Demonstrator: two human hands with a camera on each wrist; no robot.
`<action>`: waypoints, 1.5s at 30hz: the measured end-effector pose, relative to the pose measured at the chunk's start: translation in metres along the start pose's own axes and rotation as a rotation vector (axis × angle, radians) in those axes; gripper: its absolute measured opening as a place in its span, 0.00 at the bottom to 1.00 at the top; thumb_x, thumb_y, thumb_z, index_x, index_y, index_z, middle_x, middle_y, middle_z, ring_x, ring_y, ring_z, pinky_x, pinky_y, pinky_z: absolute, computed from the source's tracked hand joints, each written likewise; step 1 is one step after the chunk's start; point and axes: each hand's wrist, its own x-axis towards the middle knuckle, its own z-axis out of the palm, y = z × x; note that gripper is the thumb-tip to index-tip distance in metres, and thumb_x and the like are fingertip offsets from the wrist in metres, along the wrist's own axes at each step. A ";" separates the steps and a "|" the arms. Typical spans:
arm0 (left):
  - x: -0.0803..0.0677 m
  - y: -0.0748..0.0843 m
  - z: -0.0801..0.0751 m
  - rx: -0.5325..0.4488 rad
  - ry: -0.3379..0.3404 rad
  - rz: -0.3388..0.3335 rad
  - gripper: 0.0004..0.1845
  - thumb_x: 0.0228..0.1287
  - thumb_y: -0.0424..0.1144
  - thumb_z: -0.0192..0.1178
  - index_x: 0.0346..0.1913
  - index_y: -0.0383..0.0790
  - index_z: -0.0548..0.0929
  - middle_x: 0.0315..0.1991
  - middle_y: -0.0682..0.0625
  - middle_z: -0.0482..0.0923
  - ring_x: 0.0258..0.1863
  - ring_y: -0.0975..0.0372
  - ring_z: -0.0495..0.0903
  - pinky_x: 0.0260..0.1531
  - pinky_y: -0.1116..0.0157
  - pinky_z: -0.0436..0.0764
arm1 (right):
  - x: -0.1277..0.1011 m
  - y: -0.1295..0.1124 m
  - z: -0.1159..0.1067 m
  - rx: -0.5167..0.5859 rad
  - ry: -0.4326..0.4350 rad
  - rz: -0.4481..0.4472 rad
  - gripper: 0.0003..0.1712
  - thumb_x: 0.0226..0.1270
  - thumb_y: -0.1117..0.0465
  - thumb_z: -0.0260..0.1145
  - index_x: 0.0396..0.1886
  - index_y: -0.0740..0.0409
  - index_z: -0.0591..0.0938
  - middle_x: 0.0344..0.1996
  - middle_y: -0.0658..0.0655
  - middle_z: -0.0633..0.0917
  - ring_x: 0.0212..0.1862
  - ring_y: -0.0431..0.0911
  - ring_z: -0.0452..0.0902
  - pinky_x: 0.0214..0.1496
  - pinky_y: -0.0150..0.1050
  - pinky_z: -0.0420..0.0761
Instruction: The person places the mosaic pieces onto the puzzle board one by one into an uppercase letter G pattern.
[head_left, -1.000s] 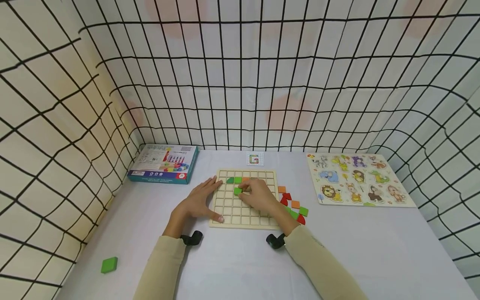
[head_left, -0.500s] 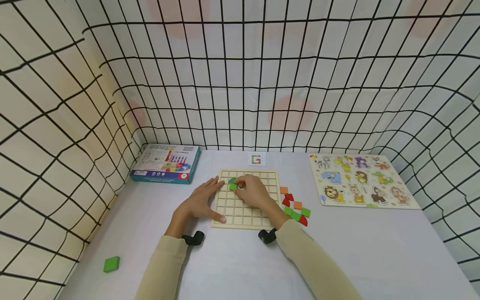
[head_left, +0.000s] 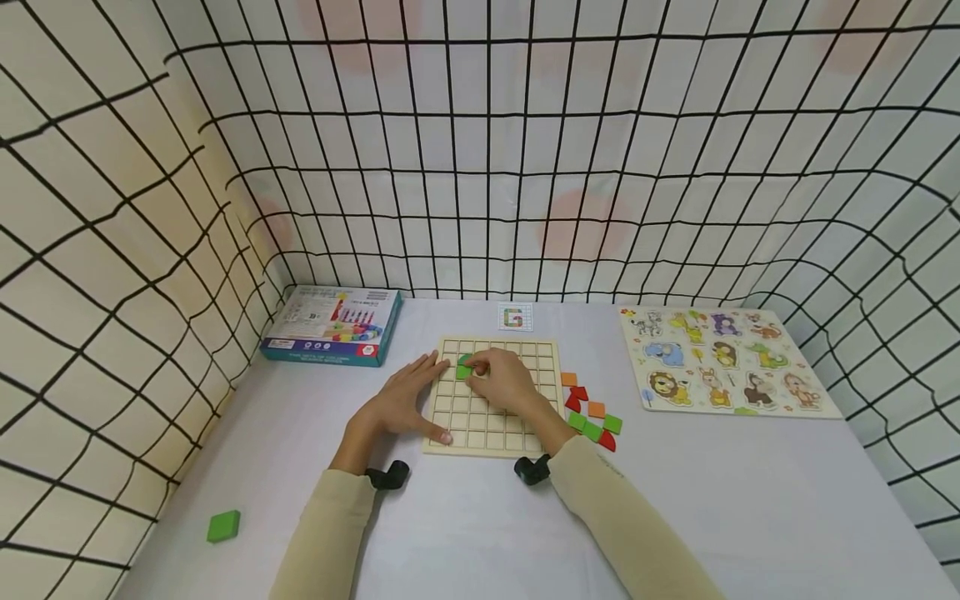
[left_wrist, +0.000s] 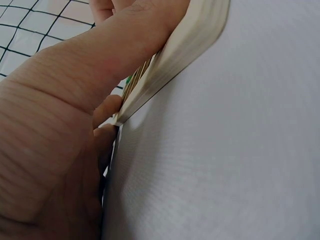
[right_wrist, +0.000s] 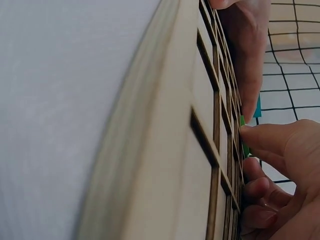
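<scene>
A wooden grid board (head_left: 517, 425) lies flat on the white table. My left hand (head_left: 423, 393) rests flat on its left edge, fingers straight and thumb at the front corner; in the left wrist view the thumb (left_wrist: 85, 70) runs along the board's edge (left_wrist: 195, 40). My right hand (head_left: 474, 370) is over the board's upper left cells and pinches a green tile (head_left: 464, 367) there. In the right wrist view the green tile (right_wrist: 243, 146) sits at my fingertips, low on the board (right_wrist: 200, 100). My right hand hides whatever tiles lie under it.
Loose orange, red and green tiles (head_left: 592, 412) lie just right of the board. A green block (head_left: 223, 525) sits at the front left. A colourful box (head_left: 330, 325) is at the back left, a small pattern card (head_left: 514, 317) behind the board, an animal puzzle (head_left: 731, 362) at the right. Netting walls surround the table.
My right hand has carried the green tile from the board's middle rows up and left toward the top left cells. My left hand has stayed on the board's edge.
</scene>
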 end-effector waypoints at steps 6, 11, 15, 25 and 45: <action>0.003 0.000 0.002 0.005 -0.002 0.016 0.73 0.34 0.74 0.78 0.84 0.54 0.51 0.86 0.54 0.38 0.85 0.53 0.37 0.81 0.40 0.44 | -0.003 0.002 -0.004 0.045 0.008 0.017 0.14 0.70 0.57 0.71 0.52 0.53 0.89 0.34 0.49 0.82 0.33 0.43 0.73 0.35 0.36 0.73; 0.005 0.003 0.003 0.009 -0.003 0.028 0.74 0.34 0.74 0.78 0.84 0.54 0.50 0.86 0.54 0.38 0.85 0.53 0.37 0.81 0.41 0.44 | -0.005 0.006 -0.005 0.033 0.031 0.023 0.11 0.69 0.59 0.70 0.49 0.53 0.90 0.32 0.49 0.82 0.34 0.43 0.74 0.38 0.37 0.74; 0.007 0.005 0.002 0.015 -0.004 0.029 0.74 0.34 0.74 0.78 0.84 0.54 0.50 0.86 0.54 0.38 0.85 0.53 0.37 0.81 0.40 0.44 | -0.004 0.007 -0.005 0.011 0.047 0.017 0.11 0.69 0.58 0.71 0.49 0.52 0.90 0.31 0.49 0.82 0.33 0.42 0.74 0.37 0.36 0.74; 0.012 0.006 0.004 0.012 -0.008 0.029 0.73 0.35 0.73 0.78 0.84 0.54 0.51 0.86 0.53 0.38 0.85 0.53 0.37 0.81 0.40 0.44 | -0.005 0.012 -0.008 0.011 0.051 0.004 0.12 0.70 0.58 0.71 0.50 0.53 0.90 0.32 0.49 0.83 0.32 0.42 0.74 0.36 0.36 0.75; 0.001 0.004 0.002 -0.014 -0.003 -0.028 0.74 0.32 0.72 0.80 0.84 0.54 0.52 0.86 0.53 0.39 0.85 0.50 0.38 0.81 0.39 0.43 | -0.034 0.030 -0.039 0.152 0.062 0.026 0.13 0.69 0.58 0.72 0.51 0.55 0.89 0.35 0.52 0.83 0.28 0.43 0.75 0.28 0.34 0.74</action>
